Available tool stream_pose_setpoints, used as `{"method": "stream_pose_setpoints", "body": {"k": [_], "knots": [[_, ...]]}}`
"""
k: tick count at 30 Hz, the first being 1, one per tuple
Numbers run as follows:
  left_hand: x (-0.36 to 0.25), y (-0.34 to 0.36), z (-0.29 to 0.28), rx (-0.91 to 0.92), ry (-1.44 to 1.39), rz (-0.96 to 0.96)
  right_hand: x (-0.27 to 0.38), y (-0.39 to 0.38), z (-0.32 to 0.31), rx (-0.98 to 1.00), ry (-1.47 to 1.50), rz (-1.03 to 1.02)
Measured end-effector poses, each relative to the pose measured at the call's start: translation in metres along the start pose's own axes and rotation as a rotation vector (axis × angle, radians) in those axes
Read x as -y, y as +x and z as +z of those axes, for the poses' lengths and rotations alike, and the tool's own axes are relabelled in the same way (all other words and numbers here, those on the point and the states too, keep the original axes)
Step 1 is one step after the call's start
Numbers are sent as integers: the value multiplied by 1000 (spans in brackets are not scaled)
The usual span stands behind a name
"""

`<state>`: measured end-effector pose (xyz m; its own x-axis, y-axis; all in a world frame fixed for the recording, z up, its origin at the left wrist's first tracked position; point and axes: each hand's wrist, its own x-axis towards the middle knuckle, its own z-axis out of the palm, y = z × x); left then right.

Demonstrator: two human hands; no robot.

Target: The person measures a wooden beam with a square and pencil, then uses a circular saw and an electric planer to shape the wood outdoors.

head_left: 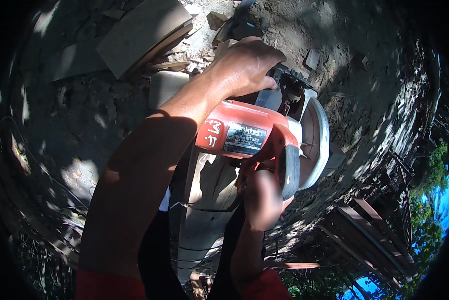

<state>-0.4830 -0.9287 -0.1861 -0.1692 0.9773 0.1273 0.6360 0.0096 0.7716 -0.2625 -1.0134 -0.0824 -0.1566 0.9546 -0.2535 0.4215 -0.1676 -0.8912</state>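
Saw: red circular saw [249,135] with a grey blade guard [314,145], sitting on a plank [204,200] at mid-frame
Left hand [244,65]: clamped over the saw's front grip, fingers curled down; forearm runs in from the lower left
Right hand [262,197]: closed on the rear handle, just below the red body; blurred
Plank: pale wood, running from the lower edge up under the saw
Ground: dirt [374,75] and rubble; boards [139,35] at upper left; timber stack [369,235] at lower right
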Motion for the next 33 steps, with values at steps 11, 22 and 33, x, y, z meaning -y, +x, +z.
{"method": "stream_pose_setpoints", "body": {"k": [11,22,33], "knots": [[12,-4,9,0,19,27,-4,1,-4,4,93,116],[8,2,2,67,-16,-72,13,10,15,109,346,86],[8,2,3,66,-6,-92,11,12,19,103,354,55]]}}
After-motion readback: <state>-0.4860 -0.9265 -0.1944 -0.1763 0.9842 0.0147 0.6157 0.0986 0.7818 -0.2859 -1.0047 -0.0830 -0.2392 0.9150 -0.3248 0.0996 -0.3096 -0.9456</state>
